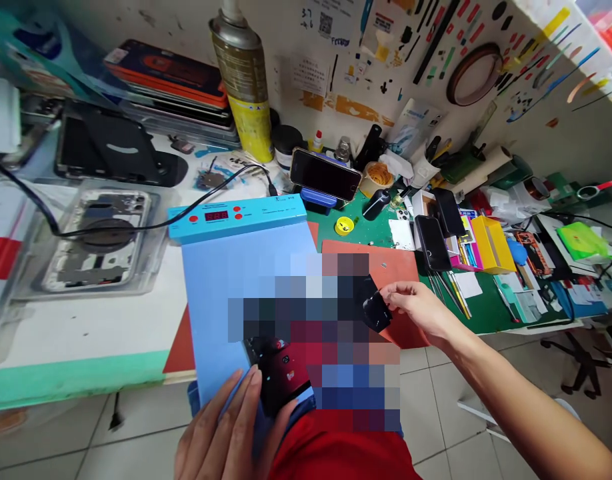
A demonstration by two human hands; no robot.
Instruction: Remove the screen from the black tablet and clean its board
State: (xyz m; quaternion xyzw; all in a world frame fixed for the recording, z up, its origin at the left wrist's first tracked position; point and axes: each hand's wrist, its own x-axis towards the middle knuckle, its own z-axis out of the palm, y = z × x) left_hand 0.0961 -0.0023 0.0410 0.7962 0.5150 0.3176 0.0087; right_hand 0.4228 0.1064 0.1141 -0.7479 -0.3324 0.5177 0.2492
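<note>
A phone [286, 377] with a dark and reddish face lies at the lower end of the blue heating mat [211, 287]. My left hand [229, 427] grips its near end, fingers along the left edge and thumb at the right. Over the orange-red mat [403, 267], my right hand [406, 303] pinches a thin black piece [377, 308] with small pale marks between thumb and fingertips. A pixelated patch hides the area between both hands, including the far part of the phone and how far the black piece reaches.
The heating mat's control bar [236, 217] has a black cable plugged in. Behind it stand a spray can [243, 87] and a propped phone [326, 175]. Tweezers [459, 293] and phones [433, 243] lie right. A phone frame in a plastic tray [101, 240] lies left.
</note>
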